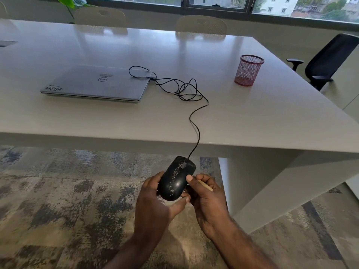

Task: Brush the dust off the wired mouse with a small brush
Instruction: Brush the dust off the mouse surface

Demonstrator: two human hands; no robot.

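Note:
A black wired mouse (176,178) with pale dust streaks on its top is held in the air, in front of the table's near edge. My left hand (153,202) cradles it from the left and below, fingers curled round its body. My right hand (206,199) touches the mouse's right side with the thumb and grips a small brush, of which only the light wooden handle (205,185) shows; the bristles are hidden. The mouse's black cable (195,121) runs up over the table edge, coils, and ends at the laptop.
A closed grey laptop (95,83) lies on the white table (272,113) at the left. A red mesh pen cup (248,70) stands at the right. A black office chair (328,59) is beyond the table's right side, pale chairs behind it. Patterned carpet lies below.

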